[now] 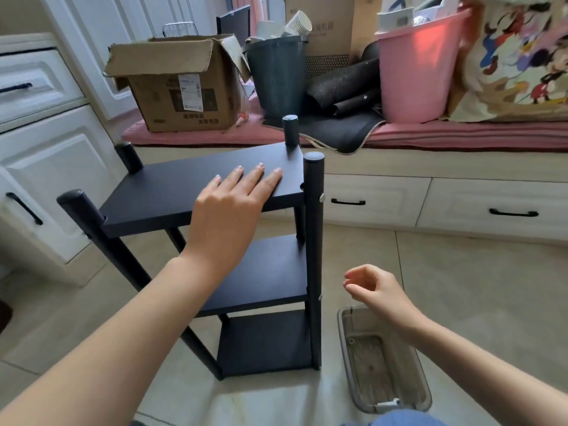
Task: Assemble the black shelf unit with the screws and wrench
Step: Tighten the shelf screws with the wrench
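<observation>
- Tiled floor bears the upright black shelf unit.
- Left hand rests flat, fingers straight, on its top board.
- Right hand hovers loosely curled, holding nothing, above a clear tray.

This is a home, prob. a bedroom or living rm used also for storage. At 9 o'clock stand white panelled cabinets w/ black handles, typical house furniture. From 12 to 3 o'clock runs a window seat w/ a pink cushion and white drawers under it. On the cushion sit household things: an open cardboard box, a dark bucket w/ paper cups, a pink plastic tub and a cartoon-print bag. The floor is beige tile, w/ a clear plastic tray at 5 o'clock.
</observation>
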Available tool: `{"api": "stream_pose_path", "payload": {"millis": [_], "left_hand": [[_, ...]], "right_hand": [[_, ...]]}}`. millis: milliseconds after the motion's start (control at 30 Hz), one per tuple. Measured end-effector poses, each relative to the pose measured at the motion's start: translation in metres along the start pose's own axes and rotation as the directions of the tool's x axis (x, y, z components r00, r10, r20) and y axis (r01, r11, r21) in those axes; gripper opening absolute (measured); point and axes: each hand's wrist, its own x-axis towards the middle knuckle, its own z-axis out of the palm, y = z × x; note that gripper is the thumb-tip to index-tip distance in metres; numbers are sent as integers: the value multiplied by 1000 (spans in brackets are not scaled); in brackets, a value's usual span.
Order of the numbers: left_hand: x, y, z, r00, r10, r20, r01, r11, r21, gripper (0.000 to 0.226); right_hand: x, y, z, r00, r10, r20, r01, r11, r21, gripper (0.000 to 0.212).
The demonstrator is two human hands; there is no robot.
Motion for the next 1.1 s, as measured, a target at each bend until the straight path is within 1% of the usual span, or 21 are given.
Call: {"api": "stream_pose_path", "payload": {"millis": [100,267,367,400,467,533,600,667,733,800,933,1033,1100], "left_hand": [[0,2,1,999,-44,30,44,999,-13,53],[0,4,3,996,-86,32,87,995,-38,51],[-2,5,5,995,-101,1,101,994,-35,50],[-2,6,6,995,-102,-12,101,994,-38,51],[-2,5,7,994,-101,-33,100,994,-38,52],[-3,5,7,994,-106,-40,106,994,-20,52],[-1,6,7,993,-105,-47,105,994,-10,51],[0,7,7,993,-112,-46,112,994,-12,51],[0,8,6,991,-123,-43,123,992,-7,51],[0,9,5,991,-128,-38,128,992,-5,52],[-2,9,4,990,-140,-24,140,990,9,52],[-1,9,5,989,-144,-21,144,990,10,53],[0,8,4,988,-151,-17,151,988,21,54]], "right_hand": [[1,44,-3,994,112,1,-111,991,-68,16],[11,120,13,958,269,97,-235,933,-271,18],[26,156,27,939,320,129,-249,888,-388,19],[32,167,31,928,340,153,-239,858,-454,20],[40,188,37,880,417,228,-194,753,-629,23],[39,209,43,802,522,292,-130,628,-767,27],[34,227,46,744,591,312,-78,541,-837,29],[29,238,49,699,644,311,-76,499,-863,32],[25,245,51,682,657,321,-5,443,-897,30],[24,253,54,679,643,355,97,401,-911,35],[23,264,59,692,603,397,176,392,-903,40],[25,271,62,658,606,446,288,345,-893,46],[27,273,65,654,592,471,353,312,-882,45]]}}
